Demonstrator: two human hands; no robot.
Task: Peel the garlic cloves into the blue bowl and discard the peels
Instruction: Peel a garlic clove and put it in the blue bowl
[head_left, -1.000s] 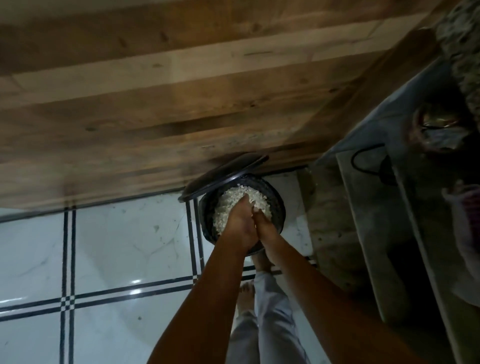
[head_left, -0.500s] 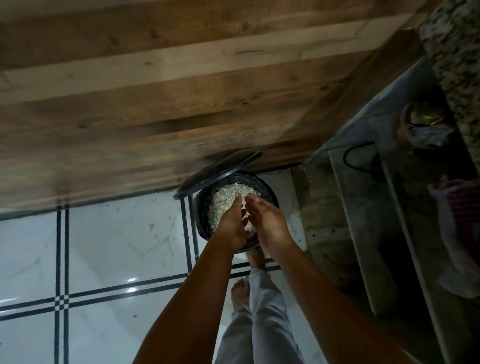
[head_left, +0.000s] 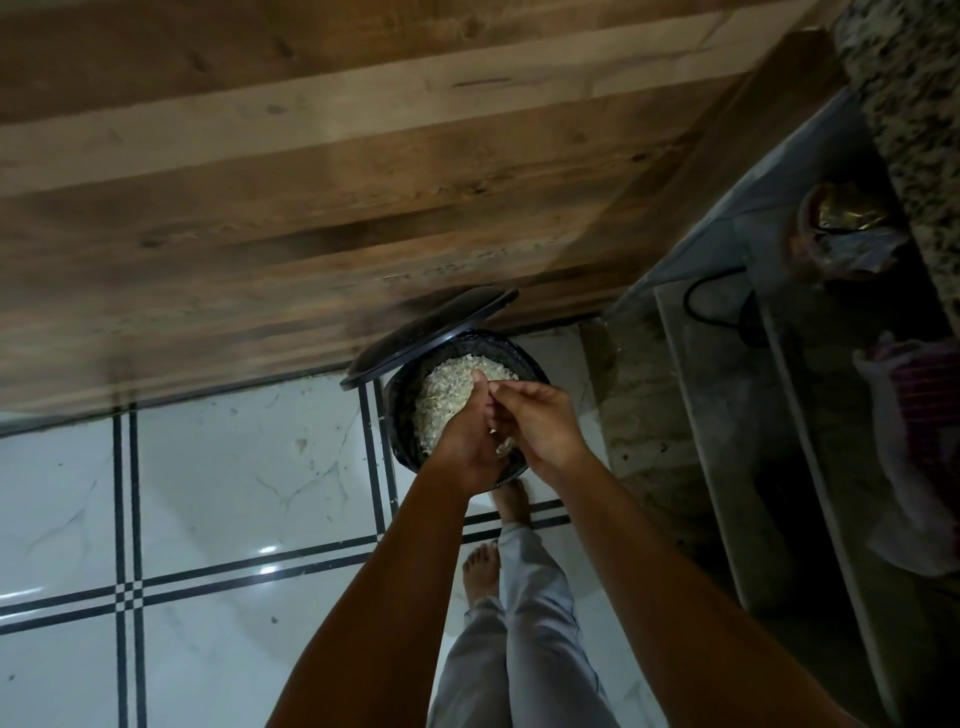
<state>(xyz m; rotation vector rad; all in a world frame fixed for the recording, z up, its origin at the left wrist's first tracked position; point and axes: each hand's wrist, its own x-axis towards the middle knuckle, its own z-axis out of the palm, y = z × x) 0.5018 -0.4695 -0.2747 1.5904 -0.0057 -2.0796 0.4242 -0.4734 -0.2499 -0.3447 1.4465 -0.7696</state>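
Observation:
A black bin (head_left: 400, 415) stands on the floor with its lid (head_left: 431, 332) tipped up, and a heap of pale garlic peels (head_left: 447, 389) fills it. Both my hands hover over its near rim. My left hand (head_left: 465, 434) is held loosely cupped with the thumb pointing up. The fingers of my right hand (head_left: 543, 426) reach across and touch the left hand. A few peel scraps (head_left: 505, 445) hang or fall between the two hands. No blue bowl or garlic cloves are in view.
A wooden cabinet front (head_left: 363, 182) rises right behind the bin. To the right is a stone shelf unit (head_left: 727, 415) with a dark cable, a pot and a white bag. White floor tiles (head_left: 208, 493) with black lines stretch left. My bare feet (head_left: 511, 499) stand beside the bin.
My hands have lifted out of the peel heap and come slightly apart. The right hand's fingers now brush the left hand, and scraps drop from between them.

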